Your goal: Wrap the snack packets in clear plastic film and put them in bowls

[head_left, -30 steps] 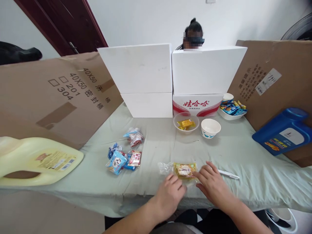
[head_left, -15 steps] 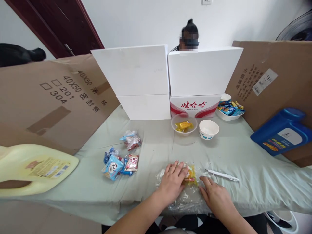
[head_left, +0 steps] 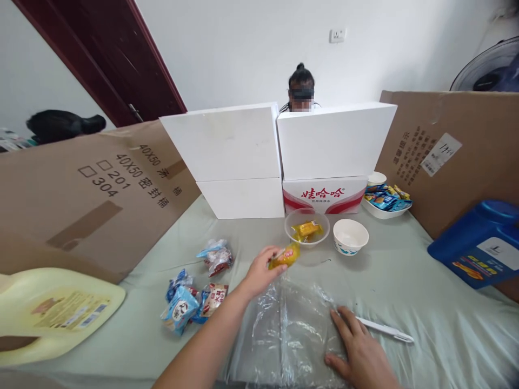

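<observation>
The cloth-covered table [head_left: 399,273] bears a clear bag [head_left: 273,337], snack packets [head_left: 181,310], bowls [head_left: 311,245] and a white tool [head_left: 387,329]

Wall [head_left: 227,54]: is running white across the back, carrying a socket [head_left: 337,35]
Door [head_left: 109,59]: is standing dark red at the left
Fan [head_left: 488,78]: is showing partly at the far right
Worktop [head_left: 405,281]: is spreading pale green and wrinkled

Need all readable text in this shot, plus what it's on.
"40X50 汤桶": left cardboard
"40X50 密封桶": left cardboard
"201": left cardboard
"304": left cardboard
"娃哈哈®": red-and-white carton
"饮用纯净水": same carton
"温馨提示": right cardboard
Too small or blurred: right cardboard's sticker, fine print; blue bottle; yellow jug; held packet; other snack packets.
</observation>
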The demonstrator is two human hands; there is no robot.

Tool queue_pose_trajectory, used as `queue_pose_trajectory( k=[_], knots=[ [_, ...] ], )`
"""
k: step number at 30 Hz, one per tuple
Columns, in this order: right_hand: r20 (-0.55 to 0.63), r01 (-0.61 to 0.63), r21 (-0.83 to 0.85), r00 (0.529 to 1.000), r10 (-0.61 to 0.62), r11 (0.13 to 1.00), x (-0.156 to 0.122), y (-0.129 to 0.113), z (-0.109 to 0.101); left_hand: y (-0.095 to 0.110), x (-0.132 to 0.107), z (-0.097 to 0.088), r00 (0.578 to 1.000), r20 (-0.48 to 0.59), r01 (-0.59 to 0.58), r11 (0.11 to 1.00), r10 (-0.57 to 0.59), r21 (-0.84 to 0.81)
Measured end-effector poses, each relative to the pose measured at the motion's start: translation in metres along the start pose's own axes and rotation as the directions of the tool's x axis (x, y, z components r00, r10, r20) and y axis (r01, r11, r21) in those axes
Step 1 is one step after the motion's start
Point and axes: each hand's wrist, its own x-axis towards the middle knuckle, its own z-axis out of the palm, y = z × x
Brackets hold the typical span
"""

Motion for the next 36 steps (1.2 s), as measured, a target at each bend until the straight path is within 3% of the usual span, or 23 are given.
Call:
queue_pose_trajectory(
  k=[3, 6, 9, 13, 16, 19, 21, 23, 24, 26, 28, 30, 36],
  knots=[
    [0.000, -0.004, 0.008, 1.000, 0.004, 1.000, 0.000, 0.001, 0.002, 0.018, 0.042, 0.003, 0.991, -0.110, -0.066, 0.990, 0.079, 0.123],
    [0.023, -0.019, 0.009, 1.000, 0.019, 1.000, 0.000, 0.001, 0.001, 0.034, 0.089, 0.012, 0.972, -0.160, -0.090, 0.898, 0.174, 0.432],
    [0.032, -0.028, 0.009, 0.999, 0.028, 1.000, 0.000, 0.000, 0.001, 0.038, 0.132, 0.019, 0.971, -0.069, -0.116, 0.705, 0.228, 0.699],
    [0.011, -0.026, 0.010, 1.000, 0.026, 1.000, 0.000, 0.000, 0.004, 0.033, 0.155, 0.024, 0.965, 0.060, -0.217, 0.654, 0.254, 0.725],
    [-0.015, -0.015, 0.003, 1.000, 0.015, 1.000, 0.000, 0.001, 0.006, 0.035, 0.132, 0.031, 0.963, 0.039, -0.208, 0.646, 0.267, 0.734],
    [-0.055, -0.007, -0.023, 0.998, 0.006, 1.000, -0.001, -0.002, 0.005, 0.039, 0.074, 0.043, 0.955, 0.083, -0.257, 0.662, 0.283, 0.704],
    [-0.071, -0.002, -0.051, 0.998, -0.001, 0.999, -0.005, -0.007, 0.001, 0.037, 0.024, 0.053, 0.895, 0.330, -0.442, 0.700, 0.301, 0.561],
    [-0.065, 0.016, -0.065, 0.998, -0.021, 0.998, -0.010, -0.013, -0.004, 0.029, -0.024, 0.060, 0.809, 0.536, -0.517, 0.723, 0.240, 0.458],
    [-0.054, 0.032, -0.059, 0.998, -0.035, 0.998, -0.012, -0.016, -0.008, 0.023, -0.044, 0.062, 0.811, 0.552, -0.496, 0.727, 0.193, 0.475],
    [-0.040, 0.067, -0.031, 0.997, -0.068, 0.997, -0.013, -0.022, -0.015, 0.009, -0.072, 0.062, 0.865, 0.492, -0.402, 0.726, 0.101, 0.558],
    [-0.074, 0.094, -0.005, 0.993, -0.094, 0.996, -0.010, -0.024, -0.020, -0.003, -0.085, 0.058, 0.902, 0.431, -0.317, 0.730, 0.033, 0.606],
    [-0.145, 0.093, -0.006, 0.985, -0.093, 0.996, -0.001, -0.019, -0.023, -0.013, -0.087, 0.054, 0.907, 0.421, -0.279, 0.744, -0.004, 0.608],
    [-0.278, -0.105, -0.085, 0.958, 0.078, 0.991, 0.021, 0.033, -0.031, -0.023, -0.083, 0.044, 0.913, 0.407, -0.241, 0.757, -0.036, 0.608]
  ],
)
